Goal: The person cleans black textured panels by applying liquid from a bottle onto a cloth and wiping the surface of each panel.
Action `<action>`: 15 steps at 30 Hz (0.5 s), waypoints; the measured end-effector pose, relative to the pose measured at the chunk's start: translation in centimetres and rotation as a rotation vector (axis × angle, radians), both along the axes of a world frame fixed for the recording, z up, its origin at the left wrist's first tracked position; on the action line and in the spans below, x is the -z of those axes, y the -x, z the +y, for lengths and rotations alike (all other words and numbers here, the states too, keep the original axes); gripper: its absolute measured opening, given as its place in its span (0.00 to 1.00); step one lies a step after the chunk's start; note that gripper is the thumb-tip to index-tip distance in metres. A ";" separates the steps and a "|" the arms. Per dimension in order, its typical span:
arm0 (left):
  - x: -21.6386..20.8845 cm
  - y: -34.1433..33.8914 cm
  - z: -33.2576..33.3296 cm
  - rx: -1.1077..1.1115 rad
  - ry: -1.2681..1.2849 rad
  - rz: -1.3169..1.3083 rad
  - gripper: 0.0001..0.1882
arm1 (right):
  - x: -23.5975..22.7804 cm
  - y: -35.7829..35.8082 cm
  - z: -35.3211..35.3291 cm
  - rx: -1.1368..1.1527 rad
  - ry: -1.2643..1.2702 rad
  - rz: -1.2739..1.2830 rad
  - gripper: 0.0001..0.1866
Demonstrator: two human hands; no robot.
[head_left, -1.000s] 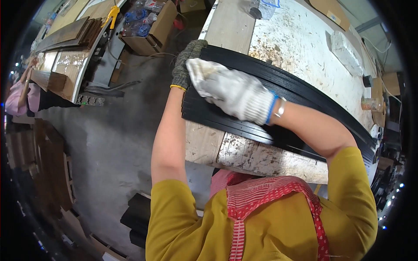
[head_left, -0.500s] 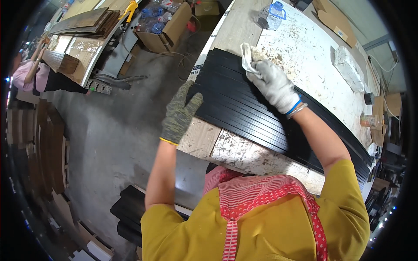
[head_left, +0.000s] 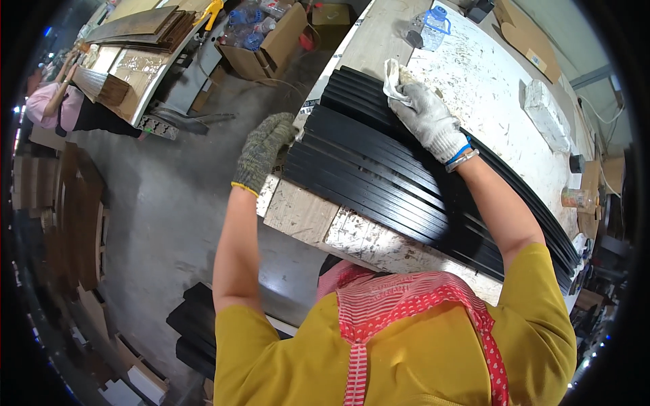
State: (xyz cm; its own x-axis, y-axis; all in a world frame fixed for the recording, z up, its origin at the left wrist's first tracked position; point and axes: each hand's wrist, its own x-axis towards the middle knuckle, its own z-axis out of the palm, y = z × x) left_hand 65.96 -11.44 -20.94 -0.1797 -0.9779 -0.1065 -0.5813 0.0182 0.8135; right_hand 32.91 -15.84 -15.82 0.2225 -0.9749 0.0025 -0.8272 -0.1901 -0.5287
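From here I see the black strips (head_left: 365, 152) lying side by side on the worktable (head_left: 482, 84); the white-gloved right hand (head_left: 429, 119) grips a white cloth (head_left: 392, 80) at the strips' far edge; the dark-gloved left hand (head_left: 263, 152) is beside the strips' left ends, whether open or closed I cannot tell; a clear bottle (head_left: 434, 34) is beyond the strips.

A clear plastic jug (head_left: 431, 32) and a white block (head_left: 547, 116) rest at the far side, while to the left are a cardboard box (head_left: 286, 42) of plastic bottles (head_left: 252, 28), stacked brown boards (head_left: 139, 26) and a person (head_left: 46, 103) in pink.
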 end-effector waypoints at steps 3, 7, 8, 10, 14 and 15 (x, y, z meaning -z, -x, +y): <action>-2.0 0.6 -1.4 0.112 -0.109 0.084 0.25 | 0.5 0.4 0.1 -0.011 0.132 -0.049 0.17; -1.8 0.2 -3.0 0.246 -0.137 0.179 0.28 | 0.0 0.0 -0.1 0.061 0.033 -0.064 0.16; -1.4 -0.1 -3.4 0.275 -0.212 0.329 0.29 | -0.1 -0.1 0.0 0.055 0.054 -0.021 0.16; -0.5 -0.4 -3.9 0.306 -0.290 0.483 0.30 | 0.2 -0.1 0.0 0.039 0.100 -0.020 0.16; 0.2 -0.2 -4.2 0.318 -0.209 0.458 0.31 | -1.6 -1.3 0.3 0.011 0.095 -0.033 0.14; 0.1 -0.2 -4.0 0.307 -0.212 0.462 0.31 | -3.7 -2.5 1.2 -0.050 -0.060 -0.200 0.13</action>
State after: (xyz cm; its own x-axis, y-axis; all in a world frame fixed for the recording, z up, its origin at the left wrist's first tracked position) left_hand 66.20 -15.49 -21.05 -0.5253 -0.8398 -0.1369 -0.1600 -0.0605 0.9853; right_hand 35.40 -14.63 -12.12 0.2712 -0.9625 -0.0062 -0.6951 -0.1914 -0.6929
